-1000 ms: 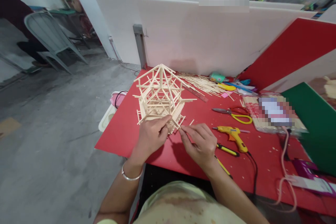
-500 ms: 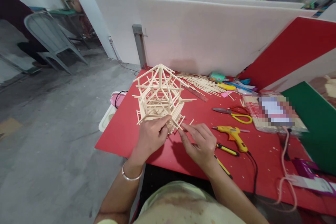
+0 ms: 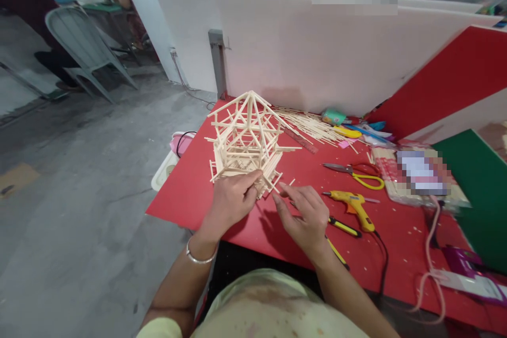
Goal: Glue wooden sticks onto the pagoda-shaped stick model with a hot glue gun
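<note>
A house-like model of thin wooden sticks [image 3: 250,125], with a peaked roof frame, stands on the red tabletop [image 3: 186,182]. My left hand [image 3: 234,198] grips its near edge, thumb and forefinger closed at the base; the far fingers are hidden behind the hand. Just right of the model's near corner, my right hand [image 3: 303,214] has its thumb and forefinger apart, close to the end of a projecting stick. Nothing shows between those fingers. A short loose stick [image 3: 292,182] lies beyond the right fingertips.
Right of my hand lie a yellow glue gun [image 3: 354,207], scissors [image 3: 356,171] and a yellow-black cutter [image 3: 344,226]. Behind are many loose sticks [image 3: 312,125] and a ruler [image 3: 301,140]. White boards [image 3: 317,53] stand along the back. A person sits by a chair [image 3: 73,31] at far left.
My right thumb and forefinger have parted and moved slightly off the stick at the model's corner. My left hand keeps its grip. The whole view has shifted a little.
</note>
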Available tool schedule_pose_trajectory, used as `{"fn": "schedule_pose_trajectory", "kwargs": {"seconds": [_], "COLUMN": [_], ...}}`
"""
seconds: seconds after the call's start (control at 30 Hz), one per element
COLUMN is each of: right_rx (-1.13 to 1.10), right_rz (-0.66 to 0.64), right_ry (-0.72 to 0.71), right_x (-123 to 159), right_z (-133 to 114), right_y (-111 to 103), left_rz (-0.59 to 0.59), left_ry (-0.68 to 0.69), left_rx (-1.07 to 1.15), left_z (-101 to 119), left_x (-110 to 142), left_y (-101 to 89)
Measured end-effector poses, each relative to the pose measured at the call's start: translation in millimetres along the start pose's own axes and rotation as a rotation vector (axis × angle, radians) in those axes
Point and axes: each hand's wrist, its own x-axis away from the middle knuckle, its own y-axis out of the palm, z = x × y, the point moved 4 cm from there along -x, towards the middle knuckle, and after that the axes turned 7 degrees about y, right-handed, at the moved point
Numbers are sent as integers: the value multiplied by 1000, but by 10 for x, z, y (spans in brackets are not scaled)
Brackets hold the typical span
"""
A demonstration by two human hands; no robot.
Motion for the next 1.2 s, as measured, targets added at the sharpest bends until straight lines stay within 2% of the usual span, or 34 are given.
{"fn": "schedule_pose_trajectory", "kwargs": {"seconds": [1.2], "right_rx": [-3], "right_rz": [-8], "right_ry": [26], "right_x": [30], "right_z": [-2], "right_y": [-4], "left_rz": [1], "left_ry": [-2], "left_rx": [-10], "left_z": [0], "left_x": [1], "left_y": [11]}}
